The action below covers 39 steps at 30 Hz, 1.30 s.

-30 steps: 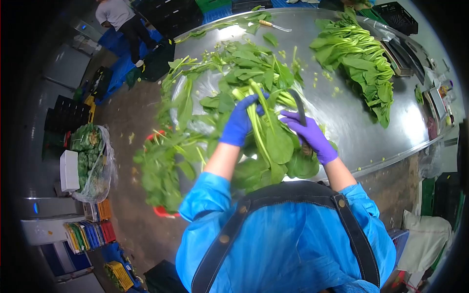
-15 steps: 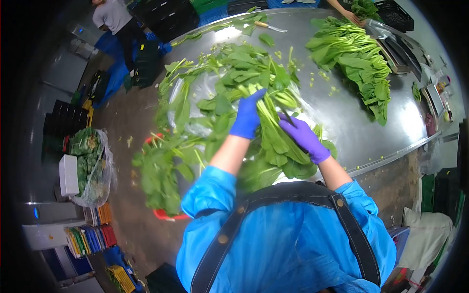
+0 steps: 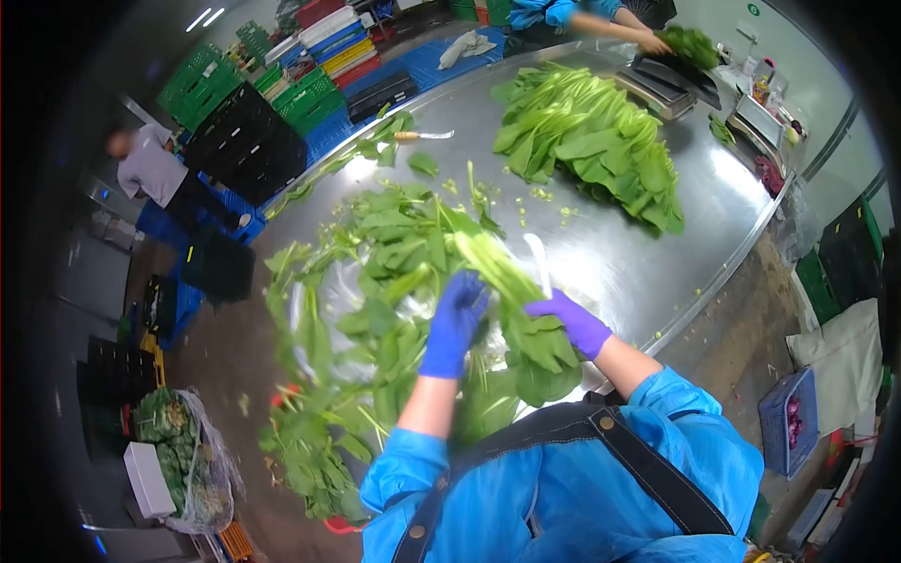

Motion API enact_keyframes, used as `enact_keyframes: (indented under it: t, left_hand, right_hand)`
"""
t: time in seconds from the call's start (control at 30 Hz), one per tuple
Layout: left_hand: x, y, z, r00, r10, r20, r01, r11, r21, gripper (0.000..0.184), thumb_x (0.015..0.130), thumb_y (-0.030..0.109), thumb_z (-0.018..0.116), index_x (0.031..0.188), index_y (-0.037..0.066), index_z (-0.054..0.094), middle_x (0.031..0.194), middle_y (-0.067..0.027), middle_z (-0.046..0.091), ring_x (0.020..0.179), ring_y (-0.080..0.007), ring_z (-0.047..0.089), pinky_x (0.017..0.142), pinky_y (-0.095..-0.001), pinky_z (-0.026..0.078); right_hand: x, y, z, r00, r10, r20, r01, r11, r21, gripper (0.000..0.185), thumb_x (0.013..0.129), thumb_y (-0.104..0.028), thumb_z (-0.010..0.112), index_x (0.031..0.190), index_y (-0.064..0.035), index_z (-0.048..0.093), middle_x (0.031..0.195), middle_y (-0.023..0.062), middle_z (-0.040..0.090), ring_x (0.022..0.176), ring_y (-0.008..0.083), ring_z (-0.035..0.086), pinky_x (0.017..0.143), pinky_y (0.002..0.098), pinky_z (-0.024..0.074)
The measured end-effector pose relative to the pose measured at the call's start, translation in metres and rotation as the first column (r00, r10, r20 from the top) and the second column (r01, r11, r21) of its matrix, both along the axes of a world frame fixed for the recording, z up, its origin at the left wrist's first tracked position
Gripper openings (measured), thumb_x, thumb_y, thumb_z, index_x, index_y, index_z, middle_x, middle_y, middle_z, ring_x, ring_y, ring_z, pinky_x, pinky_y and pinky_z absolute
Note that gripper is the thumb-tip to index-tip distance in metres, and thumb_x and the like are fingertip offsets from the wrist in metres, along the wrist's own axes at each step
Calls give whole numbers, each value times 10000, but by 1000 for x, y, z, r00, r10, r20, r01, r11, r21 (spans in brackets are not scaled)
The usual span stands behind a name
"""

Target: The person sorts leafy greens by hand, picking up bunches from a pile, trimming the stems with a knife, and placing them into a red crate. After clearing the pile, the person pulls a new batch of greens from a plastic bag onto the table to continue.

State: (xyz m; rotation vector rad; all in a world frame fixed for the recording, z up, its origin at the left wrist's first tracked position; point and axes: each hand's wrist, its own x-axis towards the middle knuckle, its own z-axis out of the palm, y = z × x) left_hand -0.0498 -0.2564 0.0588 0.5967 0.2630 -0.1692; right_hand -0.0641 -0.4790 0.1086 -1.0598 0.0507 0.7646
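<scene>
My right hand point(image 3: 570, 322), in a purple glove, is closed around the leafy part of a bunch of greens point(image 3: 507, 281). A curved knife blade point(image 3: 538, 263) sticks up from the same hand, its handle hidden. The bunch's pale stem ends point away from me. Just left of those stems is my left hand point(image 3: 457, 321), in a blue glove, with fingers curled; whether anything is inside them is hidden. Loose leafy greens point(image 3: 394, 225) lie beneath and to the left, partly over clear plastic point(image 3: 340, 314) on the metal table point(image 3: 619, 281).
A large pile of greens point(image 3: 601, 141) lies further back, near a scale point(image 3: 657, 89). Another knife point(image 3: 424, 135) rests at the far left of the table. Across it, a co-worker's hand point(image 3: 652, 42) holds greens. Another person point(image 3: 155, 169) stands left, near stacked crates point(image 3: 246, 141).
My left hand has come off the stems and moved slightly down and left. The bunch now rests in my right hand, with the knife blade pointing up. The view has shifted.
</scene>
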Motion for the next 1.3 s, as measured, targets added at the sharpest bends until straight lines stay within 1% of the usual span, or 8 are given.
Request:
enact_keyframes:
  t: [0.23, 0.5, 0.6, 0.67, 0.9, 1.07, 1.17, 1.3]
  left_hand:
    - [-44, 9, -1, 991, -95, -90, 108, 982, 155, 429, 909, 208, 505, 1276, -2, 429, 1280, -170, 479, 1120, -277, 506, 967, -398, 418]
    - [-68, 31, -9, 965, -213, -153, 262, 820, 509, 445, 862, 195, 580, 1232, -26, 472, 1180, -124, 564, 1012, -224, 574, 880, -322, 464]
    - [-65, 33, 7, 965, -257, -55, 190, 535, 823, 454, 826, 182, 625, 1221, 2, 494, 1128, -114, 594, 997, -239, 581, 854, -325, 466]
    - [-65, 34, 43, 904, -427, -18, -94, -240, 966, 483, 787, 184, 657, 1226, 49, 506, 1109, -120, 599, 989, -285, 578, 859, -352, 456]
    - [-38, 5, 222, 569, -819, 78, -732, -461, 501, 409, 758, 170, 596, 1148, 67, 533, 987, -96, 573, 891, -249, 550, 886, -395, 413]
    - [-59, -44, 305, 234, -956, 175, -658, -23, 753, 413, 834, 151, 507, 1220, 12, 459, 1167, -95, 517, 1110, -248, 484, 1033, -452, 291]
    - [-93, -36, 317, 113, -926, 360, -501, 260, 825, 393, 842, 151, 496, 1209, 14, 464, 1153, -94, 517, 1099, -243, 483, 1026, -446, 296]
    - [-116, -25, 319, 63, -873, 484, -406, 421, 811, 368, 852, 151, 481, 1194, 16, 471, 1134, -91, 517, 1083, -236, 482, 1018, -436, 302]
  right_hand:
    - [107, -96, -22, 761, -604, 238, 621, 784, 3, 395, 788, -202, 634, 1119, 1, 559, 931, 108, 630, 800, 200, 627, 695, 312, 529]
    - [268, -236, -63, 466, -564, 682, 880, 378, -288, 465, 769, -266, 664, 1118, 23, 559, 911, 120, 635, 807, 206, 620, 694, 324, 501]
    - [286, -246, -52, 640, -308, 704, 763, 145, -630, 636, 744, -444, 657, 1188, -3, 542, 982, 146, 639, 904, 240, 607, 786, 345, 470]
    - [290, -246, -52, 618, -77, 783, 785, 2, -619, 665, 746, -478, 641, 1216, -21, 530, 1042, 167, 629, 957, 261, 595, 836, 334, 444]
    - [234, -186, -37, 559, -1, 829, 811, 209, -546, 552, 794, -416, 626, 1176, -23, 563, 1121, 194, 600, 1062, 319, 561, 913, 369, 415]
    - [141, -127, -10, 594, 207, 778, 777, 103, -621, 504, 792, -378, 649, 1161, -41, 583, 1046, 150, 640, 867, 244, 627, 760, 319, 479]
    - [122, -129, -23, 775, -14, 632, 585, 397, -708, 447, 807, -359, 643, 1163, -92, 600, 853, 47, 626, 530, 72, 468, 426, 227, 387]
    - [95, -147, -36, 747, -4, 664, 616, 380, -690, 399, 820, -345, 635, 1132, -97, 616, 826, 7, 608, 547, 79, 456, 470, 236, 376]
